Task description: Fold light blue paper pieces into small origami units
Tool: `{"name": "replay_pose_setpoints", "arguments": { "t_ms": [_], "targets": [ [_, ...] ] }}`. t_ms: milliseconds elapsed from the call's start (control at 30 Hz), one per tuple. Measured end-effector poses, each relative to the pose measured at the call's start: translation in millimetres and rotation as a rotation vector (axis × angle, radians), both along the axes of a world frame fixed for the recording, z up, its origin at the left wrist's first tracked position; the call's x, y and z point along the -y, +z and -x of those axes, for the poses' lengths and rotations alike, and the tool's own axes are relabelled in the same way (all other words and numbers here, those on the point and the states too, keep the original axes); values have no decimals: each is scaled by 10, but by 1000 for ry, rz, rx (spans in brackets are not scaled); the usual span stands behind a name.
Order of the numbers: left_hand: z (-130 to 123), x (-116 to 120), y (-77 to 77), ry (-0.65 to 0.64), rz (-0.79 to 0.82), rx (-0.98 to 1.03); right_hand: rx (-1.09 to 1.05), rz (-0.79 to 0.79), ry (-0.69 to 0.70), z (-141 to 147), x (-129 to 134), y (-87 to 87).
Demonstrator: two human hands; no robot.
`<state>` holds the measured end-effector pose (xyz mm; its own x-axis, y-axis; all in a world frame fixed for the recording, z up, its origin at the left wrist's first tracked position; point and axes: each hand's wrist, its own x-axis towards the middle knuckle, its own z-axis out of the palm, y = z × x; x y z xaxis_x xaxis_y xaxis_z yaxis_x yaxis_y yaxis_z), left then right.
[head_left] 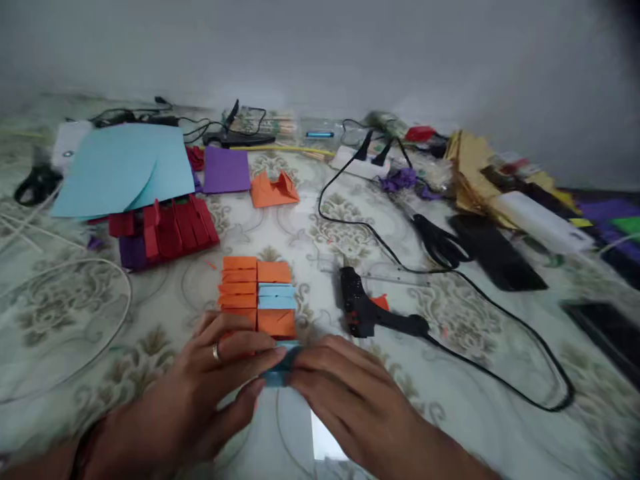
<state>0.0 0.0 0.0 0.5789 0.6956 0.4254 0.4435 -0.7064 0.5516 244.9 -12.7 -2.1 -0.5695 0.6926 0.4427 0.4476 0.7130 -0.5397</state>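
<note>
Left hand (215, 380): blue paper (273, 379) pinched at left edge; orange papers (239, 275) partly covered by fingers, could be nudged out of line if knuckles are dragged. Blue paper held between hands, just below orange papers; could be creased crooked if pressed unevenly. Right hand (350, 390): right edge pinched, grip partly hidden. Glue gun (370, 310) laid near right hand; could be tugged over if black cord (567, 395) is snagged.

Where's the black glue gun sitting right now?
In the head view, the black glue gun lies right of centre, just beyond the right hand and to the right of the folded orange and blue pieces.
</note>
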Motion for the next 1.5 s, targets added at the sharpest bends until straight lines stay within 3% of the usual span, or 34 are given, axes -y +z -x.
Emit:
{"name": "replay_pose_setpoints", "arguments": {
  "t_ms": [167, 500, 733, 1067, 1500],
  "targets": [
    [-53, -64, 17, 27, -10, -11, -4, 35, 32, -9, 15, 88],
    [-35, -48, -2, 75, -26, -38, 40, 65, 112, -23, 23, 64],
    [-2, -69, -62, 34, -15, -94, 81, 20, 15, -24, 35, 59],
    [-10, -91, -30, -47, -10, -18, 38, -41, 10, 9, -6, 12],
    [-28, -109, -127, 0, 6, -43, 43, -11, -34, 19, -36, -121]
  ]
}}
